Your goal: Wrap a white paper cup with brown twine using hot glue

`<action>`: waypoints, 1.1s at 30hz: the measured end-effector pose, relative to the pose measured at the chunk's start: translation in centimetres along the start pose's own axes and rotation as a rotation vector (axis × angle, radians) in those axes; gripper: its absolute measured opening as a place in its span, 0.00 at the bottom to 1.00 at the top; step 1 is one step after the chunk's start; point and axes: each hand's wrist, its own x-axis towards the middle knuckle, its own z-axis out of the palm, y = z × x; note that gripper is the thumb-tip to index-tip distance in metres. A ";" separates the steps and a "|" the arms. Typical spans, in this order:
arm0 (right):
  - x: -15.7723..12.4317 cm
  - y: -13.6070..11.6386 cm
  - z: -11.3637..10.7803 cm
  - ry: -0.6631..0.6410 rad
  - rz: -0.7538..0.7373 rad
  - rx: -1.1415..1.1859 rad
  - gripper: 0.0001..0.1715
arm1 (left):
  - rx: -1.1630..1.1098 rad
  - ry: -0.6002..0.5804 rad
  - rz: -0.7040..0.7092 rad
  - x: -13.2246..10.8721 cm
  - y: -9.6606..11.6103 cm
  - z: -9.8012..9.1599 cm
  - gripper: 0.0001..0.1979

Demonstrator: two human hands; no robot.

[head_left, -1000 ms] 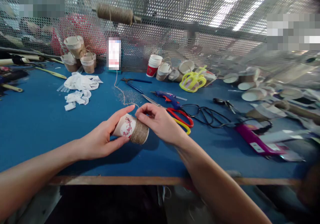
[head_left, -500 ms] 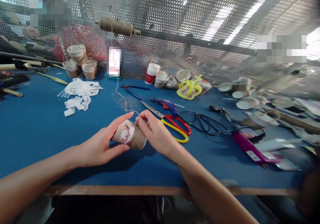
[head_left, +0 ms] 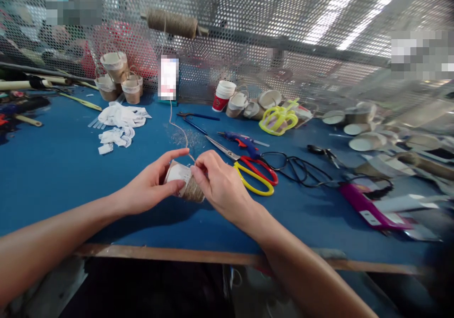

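A paper cup lies tilted between my hands, one part bare with a pale printed patch and the other part wound with brown twine. My left hand grips the bare part, thumb on the near side and index finger stretched along the far side. The loose twine comes across the table to the cup. With fingertips and thumb pressed together, my right hand pinches this twine against the wound part. Its fingers hide some of the winding. Above, a twine spool hangs on a rod at the mesh.
Right of my hands lie scissors, a blue glue gun and its black cord. Pliers rest farther back. White paper scraps and twine-handled cups are at left, stacked red cups at the back. A purple box lies right.
The cup has turned in my hands: the pink flower print has rolled out of sight and a pale patch with faint marks shows instead. The whole view has shifted slightly.
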 end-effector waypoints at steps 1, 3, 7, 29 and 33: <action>0.0 0.0 0.0 0.005 -0.014 0.016 0.05 | 0.008 -0.004 0.012 0.0 0.0 0.0 0.29; 0.1 0.1 0.0 0.013 -0.036 0.068 0.05 | 0.027 -0.011 0.042 -0.1 -0.1 0.1 0.30; 0.0 0.1 0.0 0.014 -0.038 0.137 0.05 | 0.052 -0.006 0.067 -0.1 -0.2 0.1 0.30; 0.1 -0.1 0.1 0.004 -0.017 0.179 0.05 | 0.066 0.047 0.035 -0.2 0.1 0.4 0.30; 0.2 -0.1 0.0 0.008 0.011 0.240 0.03 | 0.051 0.015 0.079 -0.3 -0.4 0.3 0.31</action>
